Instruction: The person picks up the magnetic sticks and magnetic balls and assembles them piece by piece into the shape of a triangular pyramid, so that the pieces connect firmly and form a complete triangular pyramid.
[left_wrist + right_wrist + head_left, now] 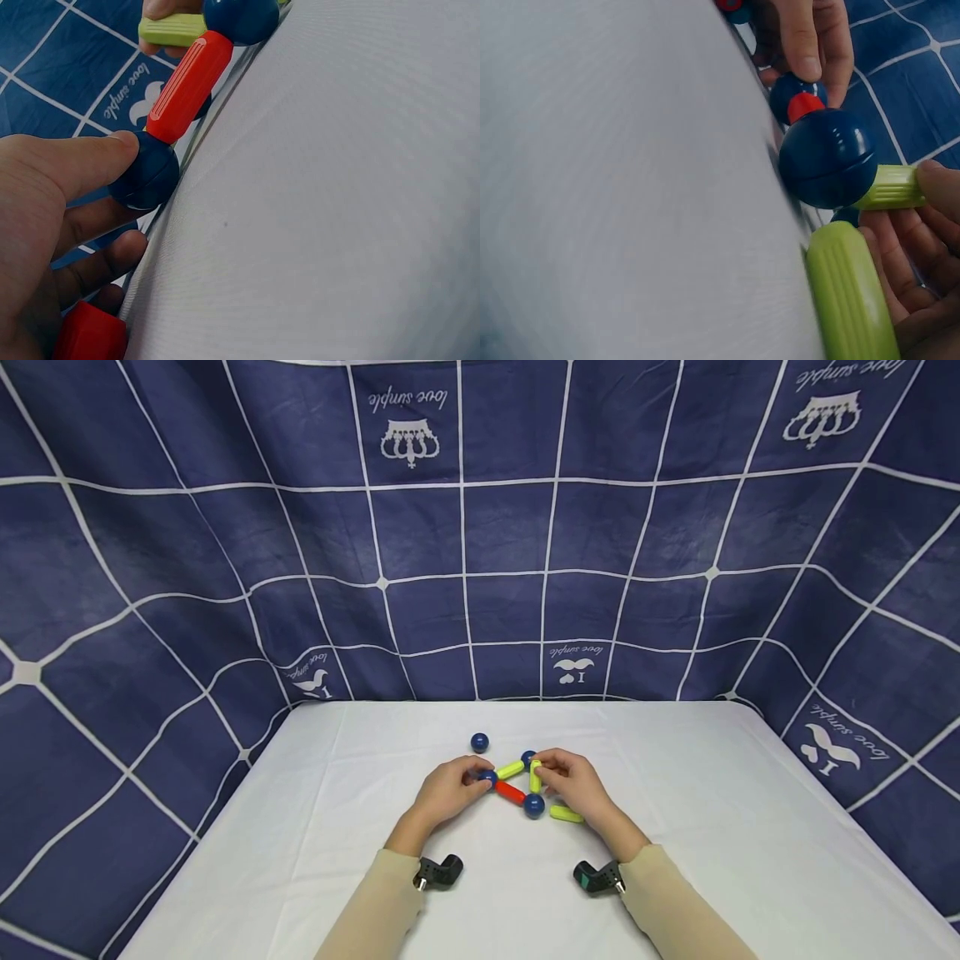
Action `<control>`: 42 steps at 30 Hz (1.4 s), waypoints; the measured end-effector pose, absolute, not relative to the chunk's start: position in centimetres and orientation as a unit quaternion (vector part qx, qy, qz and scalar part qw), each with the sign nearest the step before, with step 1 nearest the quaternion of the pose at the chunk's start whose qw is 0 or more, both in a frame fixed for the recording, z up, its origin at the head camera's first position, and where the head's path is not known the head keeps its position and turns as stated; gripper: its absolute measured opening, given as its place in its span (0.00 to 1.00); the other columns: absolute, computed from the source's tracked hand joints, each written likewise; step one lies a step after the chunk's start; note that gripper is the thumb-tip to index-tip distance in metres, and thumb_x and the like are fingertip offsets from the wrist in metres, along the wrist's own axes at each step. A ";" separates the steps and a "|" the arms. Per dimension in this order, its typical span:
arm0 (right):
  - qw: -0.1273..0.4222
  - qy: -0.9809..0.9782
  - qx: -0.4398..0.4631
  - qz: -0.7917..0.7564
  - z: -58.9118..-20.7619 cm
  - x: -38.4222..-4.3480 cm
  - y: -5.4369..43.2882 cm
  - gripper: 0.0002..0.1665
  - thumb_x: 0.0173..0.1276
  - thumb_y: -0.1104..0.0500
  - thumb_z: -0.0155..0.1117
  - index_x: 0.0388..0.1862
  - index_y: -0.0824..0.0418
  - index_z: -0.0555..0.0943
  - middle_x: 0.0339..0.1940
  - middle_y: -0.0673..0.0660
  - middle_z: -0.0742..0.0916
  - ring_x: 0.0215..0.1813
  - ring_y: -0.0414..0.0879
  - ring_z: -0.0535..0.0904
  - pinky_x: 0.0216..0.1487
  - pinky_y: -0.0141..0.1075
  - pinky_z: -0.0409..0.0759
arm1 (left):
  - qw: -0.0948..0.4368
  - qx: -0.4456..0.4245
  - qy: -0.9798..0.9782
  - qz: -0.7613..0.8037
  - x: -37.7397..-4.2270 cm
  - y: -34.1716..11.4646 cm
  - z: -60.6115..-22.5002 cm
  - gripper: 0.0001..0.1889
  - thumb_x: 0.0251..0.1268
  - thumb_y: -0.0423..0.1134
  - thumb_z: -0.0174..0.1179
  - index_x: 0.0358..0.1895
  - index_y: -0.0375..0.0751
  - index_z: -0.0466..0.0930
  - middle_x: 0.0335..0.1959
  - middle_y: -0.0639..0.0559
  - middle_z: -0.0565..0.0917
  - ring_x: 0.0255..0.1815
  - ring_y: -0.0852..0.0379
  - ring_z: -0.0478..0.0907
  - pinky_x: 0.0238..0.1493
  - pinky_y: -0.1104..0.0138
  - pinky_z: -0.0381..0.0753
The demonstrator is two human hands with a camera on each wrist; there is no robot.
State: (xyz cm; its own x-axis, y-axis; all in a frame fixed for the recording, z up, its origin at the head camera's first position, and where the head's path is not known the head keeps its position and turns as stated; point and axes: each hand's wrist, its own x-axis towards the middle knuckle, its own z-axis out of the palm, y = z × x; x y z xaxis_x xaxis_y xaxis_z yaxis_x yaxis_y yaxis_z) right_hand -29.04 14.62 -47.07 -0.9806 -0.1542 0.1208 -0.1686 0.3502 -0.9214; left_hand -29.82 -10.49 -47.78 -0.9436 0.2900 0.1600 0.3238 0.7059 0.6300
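Note:
My left hand (446,789) pinches a blue ball (144,174) between thumb and fingers. A red magnetic rod (511,792) joins that ball to another blue ball (534,806) at the front. From the left ball, a yellow-green rod (510,770) reaches toward a blue ball (528,757) at the back. My right hand (576,783) pinches a second yellow-green rod (896,186), its near end at the front ball and its far end close to the back ball. Together the pieces outline a triangle over the white table.
A loose blue ball (479,742) lies behind my left hand. Another yellow-green rod (566,813) lies by my right hand. The left wrist view shows a red piece (90,334) below the left fingers. Blue gridded cloth (495,527) hangs around the white table (360,760).

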 end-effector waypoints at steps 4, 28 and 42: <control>0.003 -0.811 0.080 0.580 -47.0 -29.1 14.5 0.14 0.70 0.61 0.65 0.53 0.63 0.83 0.40 0.59 0.87 0.33 0.44 0.82 0.34 0.33 0.84 | 0.026 -0.168 -0.924 -0.342 -29.9 -10.5 -47.8 0.13 0.65 0.49 0.66 0.52 0.60 0.84 0.31 0.60 0.79 0.32 0.60 0.72 0.34 0.66 0.69; 0.029 -0.862 0.085 0.499 -47.7 -28.9 14.5 0.11 0.63 0.61 0.73 0.41 0.59 0.80 0.34 0.54 0.88 0.31 0.41 0.80 0.29 0.30 0.78 | 0.030 -0.167 -0.925 -0.340 -29.8 -10.5 -47.5 0.13 0.65 0.48 0.66 0.52 0.59 0.84 0.30 0.60 0.79 0.31 0.60 0.72 0.34 0.66 0.70; 0.028 -0.864 0.082 0.495 -48.2 -29.1 14.6 0.11 0.64 0.61 0.72 0.44 0.58 0.81 0.37 0.53 0.88 0.34 0.40 0.81 0.33 0.29 0.78 | 0.037 -0.177 -0.923 -0.339 -29.7 -10.5 -47.8 0.13 0.64 0.48 0.67 0.52 0.58 0.84 0.30 0.61 0.79 0.30 0.62 0.72 0.32 0.68 0.69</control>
State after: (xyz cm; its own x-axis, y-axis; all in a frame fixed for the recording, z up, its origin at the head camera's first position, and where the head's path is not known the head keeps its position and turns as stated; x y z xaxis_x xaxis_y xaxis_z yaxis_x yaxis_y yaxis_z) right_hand -29.06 14.56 -48.24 -0.9849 -0.1153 0.1293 -0.1699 0.4959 -0.8516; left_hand -29.72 -10.55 -47.75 -0.9348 0.3014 0.1878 0.3514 0.7082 0.6123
